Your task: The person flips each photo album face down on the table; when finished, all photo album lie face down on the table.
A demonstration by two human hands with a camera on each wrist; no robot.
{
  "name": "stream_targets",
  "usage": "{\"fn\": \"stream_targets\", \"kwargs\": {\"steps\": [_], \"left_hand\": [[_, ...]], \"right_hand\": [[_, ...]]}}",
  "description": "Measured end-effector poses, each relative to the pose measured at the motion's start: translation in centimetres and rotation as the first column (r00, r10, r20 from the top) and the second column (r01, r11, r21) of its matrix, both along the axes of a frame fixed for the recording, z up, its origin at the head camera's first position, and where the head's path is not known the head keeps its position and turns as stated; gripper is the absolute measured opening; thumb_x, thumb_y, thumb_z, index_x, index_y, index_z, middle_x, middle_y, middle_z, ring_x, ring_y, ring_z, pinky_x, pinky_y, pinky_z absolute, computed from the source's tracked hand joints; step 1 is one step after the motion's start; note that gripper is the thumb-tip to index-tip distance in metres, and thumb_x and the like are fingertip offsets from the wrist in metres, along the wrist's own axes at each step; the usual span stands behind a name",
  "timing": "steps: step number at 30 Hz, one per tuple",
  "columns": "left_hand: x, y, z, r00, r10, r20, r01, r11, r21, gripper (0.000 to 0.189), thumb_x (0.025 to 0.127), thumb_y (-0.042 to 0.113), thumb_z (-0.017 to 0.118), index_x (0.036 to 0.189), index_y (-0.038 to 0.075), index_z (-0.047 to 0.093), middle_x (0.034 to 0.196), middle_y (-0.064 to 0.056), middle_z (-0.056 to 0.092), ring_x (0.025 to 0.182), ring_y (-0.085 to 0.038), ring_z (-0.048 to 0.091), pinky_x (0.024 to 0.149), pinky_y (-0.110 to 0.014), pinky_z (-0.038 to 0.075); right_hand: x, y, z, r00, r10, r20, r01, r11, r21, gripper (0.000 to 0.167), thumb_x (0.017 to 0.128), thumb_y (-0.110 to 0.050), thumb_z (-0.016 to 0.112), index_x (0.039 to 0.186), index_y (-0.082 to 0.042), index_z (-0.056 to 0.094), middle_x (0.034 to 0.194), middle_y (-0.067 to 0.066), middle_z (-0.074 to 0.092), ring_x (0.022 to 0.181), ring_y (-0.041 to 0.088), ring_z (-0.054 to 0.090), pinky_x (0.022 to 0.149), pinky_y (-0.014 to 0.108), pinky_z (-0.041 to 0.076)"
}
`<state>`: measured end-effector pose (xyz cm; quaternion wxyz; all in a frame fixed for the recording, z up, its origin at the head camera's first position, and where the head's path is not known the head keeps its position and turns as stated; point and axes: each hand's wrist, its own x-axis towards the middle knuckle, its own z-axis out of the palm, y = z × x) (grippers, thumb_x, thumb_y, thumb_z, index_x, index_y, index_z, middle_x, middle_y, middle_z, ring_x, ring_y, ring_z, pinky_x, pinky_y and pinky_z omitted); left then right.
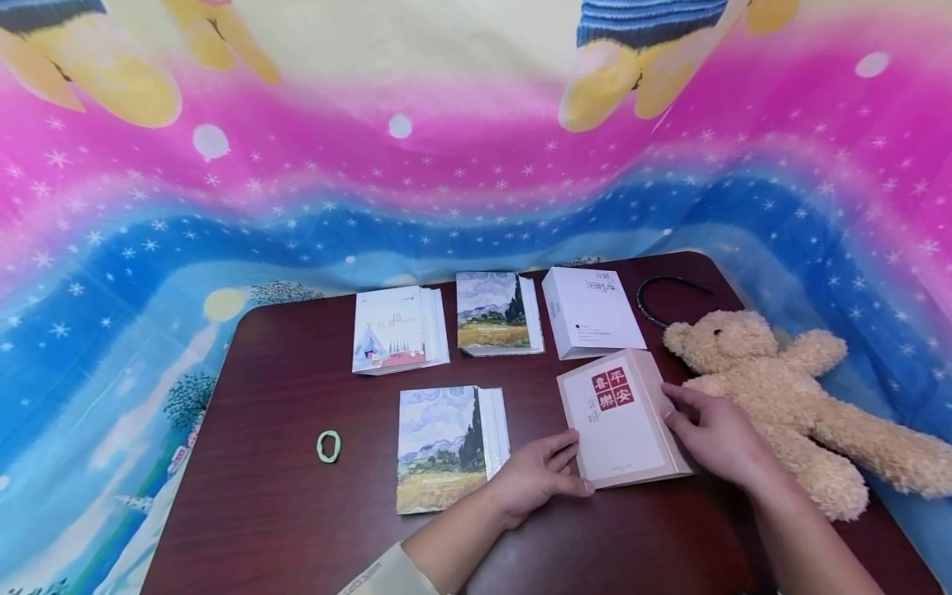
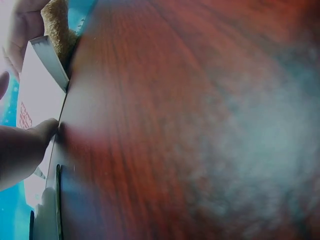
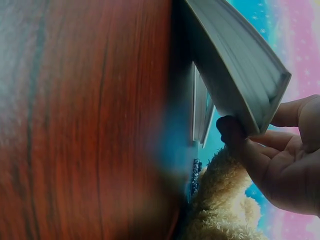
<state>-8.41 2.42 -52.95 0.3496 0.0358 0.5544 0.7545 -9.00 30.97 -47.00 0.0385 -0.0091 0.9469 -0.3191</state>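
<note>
A white photo album (image 1: 623,438) with a red square of characters on its cover lies tilted between both hands at the right front. My right hand (image 1: 717,434) grips its right side edge, thumb on one face and fingers on the other. In the right wrist view, that end of the album (image 3: 245,60) is raised off the table and its page edges show. My left hand (image 1: 539,478) holds the lower left corner, with the thumb at the bottom edge and fingertips along the left edge. In the left wrist view the left thumb (image 2: 42,135) touches the album close over the tabletop.
A landscape-cover album (image 1: 439,446) lies left of the hands. Behind stand a tent-picture album (image 1: 387,330), another landscape album (image 1: 487,310) and a white album (image 1: 595,314). A teddy bear (image 1: 773,405) and black headband (image 1: 647,302) are at right, a green hair tie (image 1: 329,446) at left.
</note>
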Motion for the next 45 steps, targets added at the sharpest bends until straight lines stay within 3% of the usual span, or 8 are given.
{"fn": "stream_targets", "kwargs": {"steps": [7,16,24,33,45], "left_hand": [[0.2,-0.3,0.0,1.000,-0.002,-0.009,0.002,1.000,-0.002,0.085,0.081,-0.006,0.080,0.156,-0.004,0.040,0.161,-0.013,0.042,0.151,-0.026,0.036,0.120,-0.039,0.031],[0.3,-0.9,0.5,1.000,-0.016,-0.010,0.015,1.000,-0.017,0.086,0.081,-0.005,0.080,0.157,-0.001,0.040,0.161,-0.015,0.041,0.151,-0.028,0.035,0.120,-0.041,0.031],[0.4,-1.5,0.6,0.999,-0.023,-0.032,0.022,0.999,-0.031,0.087,0.082,-0.005,0.080,0.158,0.000,0.038,0.162,-0.015,0.040,0.151,-0.029,0.034,0.121,-0.041,0.031],[0.7,-1.6,1.1,0.998,-0.039,-0.058,0.036,0.998,-0.057,0.088,0.082,-0.002,0.081,0.158,0.002,0.038,0.163,-0.012,0.039,0.151,-0.028,0.034,0.120,-0.039,0.031],[0.6,-1.7,1.2,0.990,-0.074,-0.117,0.060,0.991,-0.121,0.088,0.083,0.001,0.083,0.159,0.006,0.040,0.162,-0.010,0.041,0.150,-0.026,0.037,0.119,-0.036,0.034]], "right_hand": [[0.2,-0.3,-0.6,1.000,0.012,0.004,-0.012,0.998,0.068,0.058,0.106,-0.036,0.060,0.146,0.004,0.054,0.124,0.033,0.067,0.116,0.049,0.063,0.090,0.062,0.050],[0.3,-1.2,-1.1,0.996,0.058,0.067,-0.064,0.995,0.079,0.077,0.102,-0.043,0.063,0.154,0.009,0.040,0.139,0.037,0.055,0.127,0.053,0.055,0.099,0.066,0.046],[0.1,-1.1,-1.9,0.993,0.102,0.054,-0.107,0.987,0.117,0.075,0.102,-0.039,0.064,0.148,0.016,0.043,0.134,0.040,0.057,0.123,0.054,0.056,0.097,0.065,0.047],[0.3,-1.0,-2.7,0.992,0.093,0.090,-0.104,0.986,0.133,0.072,0.103,-0.040,0.063,0.149,0.012,0.045,0.125,0.033,0.066,0.112,0.042,0.066,0.091,0.060,0.052],[0.1,-1.1,-2.5,0.994,0.090,0.068,-0.101,0.981,0.164,0.068,0.100,-0.039,0.068,0.146,0.008,0.053,0.117,0.029,0.071,0.108,0.044,0.068,0.088,0.061,0.052]]}}
